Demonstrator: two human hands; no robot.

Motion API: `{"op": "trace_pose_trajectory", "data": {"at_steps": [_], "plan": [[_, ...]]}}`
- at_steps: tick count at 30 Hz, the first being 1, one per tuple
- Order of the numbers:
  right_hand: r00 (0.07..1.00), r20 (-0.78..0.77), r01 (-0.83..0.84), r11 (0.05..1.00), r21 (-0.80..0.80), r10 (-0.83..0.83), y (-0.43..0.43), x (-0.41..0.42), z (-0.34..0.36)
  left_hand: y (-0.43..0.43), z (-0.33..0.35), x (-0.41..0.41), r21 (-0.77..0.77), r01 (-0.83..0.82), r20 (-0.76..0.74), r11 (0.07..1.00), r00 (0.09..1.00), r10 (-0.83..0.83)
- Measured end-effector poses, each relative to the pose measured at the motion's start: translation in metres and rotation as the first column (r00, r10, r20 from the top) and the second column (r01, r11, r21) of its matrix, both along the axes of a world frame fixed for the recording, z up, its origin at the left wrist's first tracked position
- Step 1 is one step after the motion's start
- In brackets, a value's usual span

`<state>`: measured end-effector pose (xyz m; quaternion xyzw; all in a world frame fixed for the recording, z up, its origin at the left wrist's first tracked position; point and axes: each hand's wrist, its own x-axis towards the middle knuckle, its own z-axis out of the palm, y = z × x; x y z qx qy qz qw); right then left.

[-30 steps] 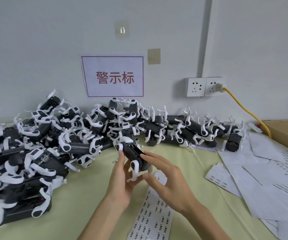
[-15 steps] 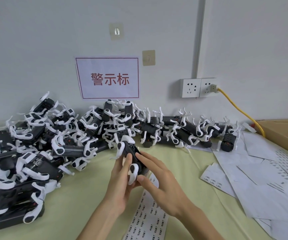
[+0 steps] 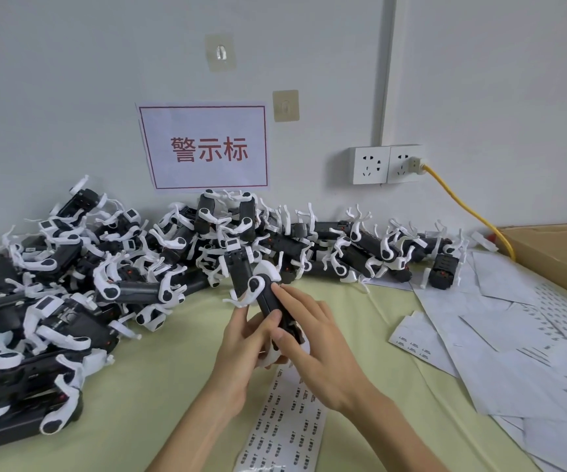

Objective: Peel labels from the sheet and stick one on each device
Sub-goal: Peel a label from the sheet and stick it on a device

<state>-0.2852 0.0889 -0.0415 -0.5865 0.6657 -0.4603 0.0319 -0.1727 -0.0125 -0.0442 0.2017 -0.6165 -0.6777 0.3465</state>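
The left hand (image 3: 241,338) grasps a black device (image 3: 268,301) with white curved arms, tilted upright. The right hand (image 3: 316,349) presses straight fingers along its side.

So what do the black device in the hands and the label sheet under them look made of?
The black bar-shaped device with white curved clips looks like matte moulded plastic, showing dull highlights only. The white printed label sheet looks like thin, slightly glossy paper lying flat; its backing can't be told.

Bright, even, diffuse light leaves only faint soft shadows, the picture is fairly sharp with slight softness, and wide-angle distortion bends the edges.
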Motion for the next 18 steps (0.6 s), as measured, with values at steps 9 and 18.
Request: {"op": "trace_pose_trajectory", "data": {"at_steps": [9, 18], "plan": [[0.999, 0.032, 0.018, 0.999, -0.041, -0.017, -0.0014, -0.0028, -0.0005, -0.0016, -0.0025, -0.001, 0.066, 0.071, -0.043, 0.995, 0.997, -0.068], [1.0, 0.014, 0.005, 1.0, 0.012, -0.005, -0.0018, -0.0008, 0.0002, -0.0007, 0.0048, 0.0013, 0.123, -0.007, -0.069, 0.992, 0.997, 0.016]]}}
